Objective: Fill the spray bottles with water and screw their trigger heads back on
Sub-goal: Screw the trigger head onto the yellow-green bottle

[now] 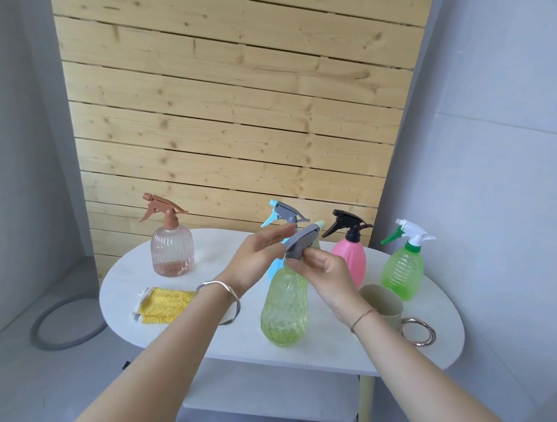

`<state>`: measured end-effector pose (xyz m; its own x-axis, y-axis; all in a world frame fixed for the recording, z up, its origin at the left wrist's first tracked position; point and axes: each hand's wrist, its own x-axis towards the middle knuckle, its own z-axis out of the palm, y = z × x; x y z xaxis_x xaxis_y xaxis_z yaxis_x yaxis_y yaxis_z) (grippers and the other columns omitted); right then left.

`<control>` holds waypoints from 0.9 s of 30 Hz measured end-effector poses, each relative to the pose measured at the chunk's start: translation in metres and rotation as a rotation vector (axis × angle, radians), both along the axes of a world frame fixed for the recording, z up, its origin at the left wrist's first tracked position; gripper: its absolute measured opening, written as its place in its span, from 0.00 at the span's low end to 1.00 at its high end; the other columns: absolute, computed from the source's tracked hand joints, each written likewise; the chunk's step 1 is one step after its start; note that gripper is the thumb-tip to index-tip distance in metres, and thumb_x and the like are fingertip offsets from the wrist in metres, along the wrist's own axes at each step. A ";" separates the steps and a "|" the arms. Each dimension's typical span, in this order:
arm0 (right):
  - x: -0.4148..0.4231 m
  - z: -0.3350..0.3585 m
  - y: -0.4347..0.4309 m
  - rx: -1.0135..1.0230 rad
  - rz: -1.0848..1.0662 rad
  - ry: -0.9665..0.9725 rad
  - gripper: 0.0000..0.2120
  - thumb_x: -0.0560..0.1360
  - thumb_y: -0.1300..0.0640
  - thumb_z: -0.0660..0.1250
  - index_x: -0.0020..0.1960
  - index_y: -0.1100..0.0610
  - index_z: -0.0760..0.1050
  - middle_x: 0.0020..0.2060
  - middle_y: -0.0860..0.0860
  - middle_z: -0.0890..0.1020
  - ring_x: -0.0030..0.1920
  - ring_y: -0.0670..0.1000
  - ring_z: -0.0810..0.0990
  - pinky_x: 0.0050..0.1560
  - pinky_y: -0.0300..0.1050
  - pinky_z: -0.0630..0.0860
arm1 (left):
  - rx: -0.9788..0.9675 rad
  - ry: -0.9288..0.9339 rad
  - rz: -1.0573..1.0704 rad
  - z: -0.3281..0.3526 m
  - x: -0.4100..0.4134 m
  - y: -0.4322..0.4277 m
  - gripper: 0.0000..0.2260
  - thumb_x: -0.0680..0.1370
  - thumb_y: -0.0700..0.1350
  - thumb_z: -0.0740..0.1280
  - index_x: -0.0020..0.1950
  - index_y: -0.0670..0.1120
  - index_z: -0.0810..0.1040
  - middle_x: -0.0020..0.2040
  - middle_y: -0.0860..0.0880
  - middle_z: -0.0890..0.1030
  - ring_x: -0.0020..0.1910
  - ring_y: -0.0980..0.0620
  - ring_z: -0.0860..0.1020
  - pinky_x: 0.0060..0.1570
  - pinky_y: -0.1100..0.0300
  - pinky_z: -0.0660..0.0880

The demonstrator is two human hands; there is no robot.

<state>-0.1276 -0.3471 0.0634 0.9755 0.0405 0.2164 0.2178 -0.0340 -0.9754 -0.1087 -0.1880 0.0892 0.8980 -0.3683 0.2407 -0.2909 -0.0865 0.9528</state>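
Note:
A yellow-green textured spray bottle (pixel 284 308) stands at the front middle of the white oval table (pixel 221 337). Its grey trigger head (pixel 301 242) sits on the neck, and my right hand (pixel 326 274) pinches that head. My left hand (pixel 257 256) hovers just left of the head with fingers apart, holding nothing. Behind stand a blue bottle with a grey and blue head (pixel 282 212), a pink bottle with a black head (pixel 352 258), a green bottle with a white head (pixel 403 270) and a clear ribbed bottle with a brown head (pixel 172 248).
A beige cup (pixel 384 306) with a metal ring handle stands at the right front of the table. A yellow cloth (pixel 162 305) lies at the left. A wooden slat panel leans behind the table. A grey ring lies on the floor (pixel 61 327) at the left.

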 end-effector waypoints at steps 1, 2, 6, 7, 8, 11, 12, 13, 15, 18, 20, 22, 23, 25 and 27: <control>-0.001 0.000 0.001 -0.027 -0.013 -0.019 0.08 0.71 0.61 0.73 0.49 0.53 0.82 0.48 0.46 0.85 0.55 0.44 0.81 0.56 0.36 0.74 | -0.001 -0.013 -0.002 0.006 0.000 -0.002 0.25 0.69 0.47 0.60 0.66 0.49 0.76 0.62 0.55 0.78 0.59 0.62 0.75 0.55 0.75 0.69; -0.001 -0.001 0.002 -0.035 -0.033 -0.030 0.07 0.71 0.61 0.73 0.47 0.52 0.82 0.47 0.45 0.85 0.55 0.44 0.81 0.57 0.37 0.74 | 0.002 -0.029 0.004 0.011 0.001 -0.005 0.21 0.71 0.49 0.63 0.64 0.50 0.78 0.59 0.56 0.80 0.57 0.63 0.76 0.56 0.73 0.70; -0.004 -0.010 0.009 0.020 -0.134 -0.054 0.06 0.71 0.59 0.73 0.48 0.52 0.82 0.47 0.49 0.85 0.52 0.45 0.80 0.57 0.40 0.75 | 0.062 -0.168 0.050 0.008 0.010 -0.014 0.09 0.76 0.45 0.71 0.56 0.48 0.84 0.48 0.56 0.85 0.50 0.64 0.80 0.56 0.67 0.72; -0.006 -0.012 0.011 0.033 -0.124 -0.054 0.06 0.73 0.59 0.72 0.50 0.52 0.82 0.49 0.49 0.84 0.53 0.45 0.80 0.57 0.39 0.75 | 0.048 -0.167 0.060 0.006 0.012 -0.014 0.10 0.76 0.44 0.70 0.56 0.47 0.84 0.49 0.53 0.85 0.51 0.61 0.81 0.57 0.64 0.73; -0.006 -0.015 0.011 0.031 -0.090 -0.049 0.08 0.74 0.58 0.70 0.53 0.52 0.81 0.51 0.49 0.84 0.54 0.44 0.79 0.57 0.38 0.74 | 0.030 -0.164 0.065 0.004 0.014 -0.014 0.10 0.76 0.43 0.70 0.57 0.45 0.84 0.50 0.50 0.85 0.52 0.58 0.81 0.59 0.62 0.74; -0.008 -0.024 0.009 -0.003 0.050 -0.023 0.12 0.78 0.56 0.65 0.61 0.49 0.76 0.56 0.40 0.81 0.60 0.37 0.75 0.58 0.30 0.71 | -0.016 -0.147 0.049 0.001 0.016 -0.013 0.11 0.76 0.42 0.70 0.58 0.43 0.83 0.52 0.48 0.85 0.56 0.53 0.81 0.62 0.59 0.74; -0.008 -0.026 0.009 0.022 0.048 -0.019 0.12 0.78 0.56 0.65 0.61 0.49 0.76 0.56 0.40 0.81 0.60 0.37 0.75 0.57 0.29 0.71 | -0.026 -0.146 0.045 0.000 0.016 -0.014 0.11 0.76 0.41 0.70 0.58 0.43 0.83 0.52 0.48 0.85 0.56 0.54 0.81 0.62 0.59 0.74; -0.007 -0.028 0.011 0.064 0.018 -0.015 0.11 0.77 0.57 0.66 0.59 0.49 0.77 0.55 0.40 0.81 0.59 0.38 0.76 0.55 0.29 0.71 | -0.031 -0.149 0.040 0.000 0.015 -0.014 0.11 0.76 0.41 0.70 0.58 0.43 0.83 0.52 0.49 0.85 0.56 0.55 0.81 0.61 0.61 0.74; -0.004 -0.032 0.020 0.151 -0.099 0.024 0.09 0.73 0.59 0.71 0.53 0.52 0.78 0.50 0.44 0.82 0.55 0.42 0.78 0.51 0.31 0.72 | -0.038 -0.150 0.038 0.000 0.015 -0.016 0.10 0.76 0.40 0.70 0.57 0.45 0.83 0.52 0.50 0.85 0.54 0.58 0.81 0.60 0.63 0.74; 0.002 -0.035 0.024 0.184 -0.149 0.063 0.16 0.69 0.55 0.75 0.54 0.55 0.75 0.52 0.48 0.79 0.57 0.46 0.75 0.51 0.35 0.70 | -0.045 -0.144 0.031 -0.002 0.019 -0.015 0.10 0.76 0.40 0.70 0.57 0.45 0.83 0.53 0.48 0.84 0.56 0.55 0.81 0.61 0.61 0.74; 0.004 -0.033 0.018 0.155 -0.030 0.085 0.23 0.69 0.46 0.74 0.61 0.51 0.74 0.58 0.44 0.79 0.62 0.42 0.74 0.55 0.35 0.69 | -0.061 -0.133 0.016 -0.003 0.020 -0.014 0.11 0.76 0.40 0.70 0.58 0.44 0.83 0.54 0.48 0.84 0.57 0.53 0.81 0.61 0.59 0.74; 0.006 -0.031 0.011 0.154 0.062 0.107 0.21 0.70 0.43 0.69 0.62 0.47 0.74 0.58 0.41 0.80 0.61 0.37 0.74 0.56 0.33 0.68 | -0.075 -0.138 0.012 -0.004 0.020 -0.015 0.11 0.76 0.40 0.70 0.58 0.43 0.82 0.53 0.49 0.84 0.56 0.55 0.81 0.61 0.60 0.74; 0.006 -0.030 0.010 0.181 0.055 0.113 0.20 0.70 0.44 0.69 0.60 0.48 0.76 0.56 0.41 0.81 0.59 0.38 0.76 0.55 0.34 0.69 | -0.082 -0.139 0.009 -0.004 0.020 -0.015 0.11 0.76 0.40 0.70 0.58 0.44 0.82 0.54 0.50 0.84 0.56 0.57 0.80 0.61 0.61 0.74; 0.008 -0.030 0.015 0.192 -0.047 0.114 0.19 0.68 0.47 0.75 0.56 0.52 0.77 0.52 0.46 0.81 0.55 0.43 0.77 0.53 0.36 0.69 | -0.087 -0.142 0.001 -0.004 0.020 -0.016 0.11 0.76 0.39 0.69 0.58 0.44 0.82 0.54 0.50 0.83 0.55 0.59 0.80 0.61 0.62 0.73; 0.009 -0.032 0.022 0.157 -0.129 0.098 0.26 0.62 0.44 0.76 0.55 0.54 0.76 0.54 0.49 0.79 0.56 0.48 0.75 0.52 0.37 0.69 | -0.078 -0.150 0.004 -0.004 0.020 -0.015 0.11 0.76 0.40 0.70 0.58 0.44 0.82 0.54 0.48 0.84 0.54 0.57 0.80 0.61 0.61 0.73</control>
